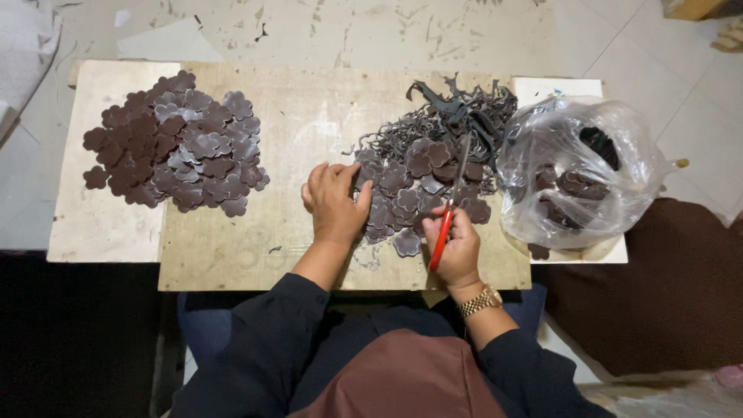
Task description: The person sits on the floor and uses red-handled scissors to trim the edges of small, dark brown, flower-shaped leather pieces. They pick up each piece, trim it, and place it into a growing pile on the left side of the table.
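a person sits at a wooden board (309,116) that lies across a low desk, seen from above. the left hand (335,203) rests palm down near the middle of the board, toward its near edge, with the fingers loosely spread and the fingertips touching the left side of a heap of dark brown flower-shaped pieces (410,193); it holds nothing that shows. the right hand (457,248) sits just right of it, close to the near edge, with its fingers curled around the red handles of a pair of scissors (449,205). the blades run up and away from the hand over the heap, pointing toward the far edge; whether they are apart or together cannot be told. one flower piece (405,243) lies at the near side of the heap, just left of the right hand. behind the heap, toward the far right part of the board, lies a tangle of thin dark trimmings (457,112). a second, larger pile of flower pieces (178,143) covers the far left part of the board and spills onto a pale panel (93,224) at the left end, well apart from both hands. at the right end a clear plastic bag (580,166) holding more dark pieces rests on a white panel (557,87), just beside the heap. a gold watch (480,300) circles the right wrist, and dark sleeves (271,333) cover both arms.
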The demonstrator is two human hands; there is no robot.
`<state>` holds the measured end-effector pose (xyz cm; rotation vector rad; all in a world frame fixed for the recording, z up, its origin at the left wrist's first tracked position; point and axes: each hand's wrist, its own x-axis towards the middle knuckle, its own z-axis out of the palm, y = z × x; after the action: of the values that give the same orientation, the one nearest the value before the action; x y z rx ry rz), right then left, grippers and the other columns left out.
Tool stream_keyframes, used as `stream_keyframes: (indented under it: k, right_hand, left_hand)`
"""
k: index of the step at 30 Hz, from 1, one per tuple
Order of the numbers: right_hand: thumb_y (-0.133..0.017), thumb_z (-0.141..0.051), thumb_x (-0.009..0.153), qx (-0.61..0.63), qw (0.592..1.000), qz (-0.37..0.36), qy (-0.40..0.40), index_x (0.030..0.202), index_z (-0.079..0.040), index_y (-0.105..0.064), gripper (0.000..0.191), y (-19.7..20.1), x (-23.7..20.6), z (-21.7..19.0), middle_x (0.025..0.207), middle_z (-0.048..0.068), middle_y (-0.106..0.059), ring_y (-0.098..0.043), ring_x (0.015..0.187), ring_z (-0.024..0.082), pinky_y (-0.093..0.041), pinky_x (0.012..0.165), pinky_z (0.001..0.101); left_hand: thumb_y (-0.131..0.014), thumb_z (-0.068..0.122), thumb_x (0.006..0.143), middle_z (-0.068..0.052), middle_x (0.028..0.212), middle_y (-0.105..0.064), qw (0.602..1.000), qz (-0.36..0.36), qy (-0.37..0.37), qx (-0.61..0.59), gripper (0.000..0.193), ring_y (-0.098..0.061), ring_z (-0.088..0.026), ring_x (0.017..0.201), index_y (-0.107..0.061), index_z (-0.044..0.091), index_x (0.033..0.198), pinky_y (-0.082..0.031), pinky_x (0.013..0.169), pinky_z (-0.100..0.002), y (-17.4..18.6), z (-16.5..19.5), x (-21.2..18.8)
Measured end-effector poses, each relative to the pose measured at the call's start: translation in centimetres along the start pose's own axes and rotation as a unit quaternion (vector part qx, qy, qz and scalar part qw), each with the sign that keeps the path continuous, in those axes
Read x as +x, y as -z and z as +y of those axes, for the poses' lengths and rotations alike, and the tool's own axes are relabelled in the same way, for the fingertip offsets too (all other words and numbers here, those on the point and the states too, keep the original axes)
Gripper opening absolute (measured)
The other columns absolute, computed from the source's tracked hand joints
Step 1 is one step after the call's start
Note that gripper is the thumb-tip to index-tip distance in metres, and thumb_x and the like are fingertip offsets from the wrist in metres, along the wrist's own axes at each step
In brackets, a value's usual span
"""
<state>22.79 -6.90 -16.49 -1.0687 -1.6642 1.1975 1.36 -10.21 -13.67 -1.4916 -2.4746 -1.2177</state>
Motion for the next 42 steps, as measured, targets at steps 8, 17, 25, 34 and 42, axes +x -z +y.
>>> stream_keyframes:
  k: [8,17,25,34,42]
  right_hand:
    - [-0.071,-0.01,0.095,0.027,1.0,-0.011,-0.006,0.117,-0.003,-0.059,0.025,-0.04,0.23,0.16,0.079,-0.004,-0.061,-0.059,0.071,0.003,-0.05,0.066,0.0204]
    - [-0.072,-0.008,0.094,-0.016,1.0,-0.007,0.009,0.117,-0.003,-0.06,0.026,0.08,0.32,0.06,0.082,-0.003,-0.061,-0.057,0.072,0.003,-0.049,0.065,0.0199]
    - [-0.074,-0.009,0.093,-0.015,1.0,-0.008,0.006,0.116,-0.002,-0.061,0.027,-0.19,0.47,-0.24,0.084,-0.005,-0.059,-0.052,0.072,0.001,-0.046,0.064,0.0183]
    - [-0.074,-0.009,0.093,-0.018,1.0,-0.01,0.006,0.117,-0.001,-0.061,0.028,-0.06,0.45,-0.25,0.085,-0.005,-0.059,-0.051,0.071,0.001,-0.046,0.064,0.0185]
    - [-0.075,-0.009,0.092,-0.033,0.999,-0.005,-0.002,0.116,-0.001,-0.062,0.028,0.16,0.48,-0.16,0.085,-0.004,-0.06,-0.053,0.072,0.002,-0.048,0.065,0.019]
  left_hand:
    - [-0.083,0.035,0.079,-0.005,0.116,-0.065,1.0,0.0,-0.007,-0.004,0.043,-0.046,-0.031,0.129,-0.071,0.014,0.114,-0.025,0.107,-0.058,-0.29,-0.13,-0.12]
    - [-0.086,0.031,0.077,-0.003,0.109,-0.067,0.999,0.004,-0.007,-0.042,0.041,-0.052,-0.028,0.122,-0.068,0.015,0.111,-0.03,0.107,-0.05,-0.45,-0.3,-0.34]
    - [-0.085,0.032,0.077,-0.004,0.107,-0.067,0.999,0.003,-0.011,-0.047,0.041,-0.054,-0.027,0.119,-0.068,0.014,0.11,-0.032,0.106,-0.047,-0.54,-0.42,-0.08]
    - [-0.084,0.029,0.078,-0.005,0.107,-0.067,0.998,-0.006,0.0,-0.059,0.039,-0.053,-0.028,0.119,-0.069,0.012,0.11,-0.031,0.107,-0.048,-0.35,-0.16,-0.21]
    - [-0.082,0.023,0.081,-0.005,0.106,-0.069,0.997,0.017,-0.005,-0.076,0.032,-0.057,-0.028,0.117,-0.07,0.014,0.11,-0.034,0.107,-0.047,-0.5,-0.13,-0.2]
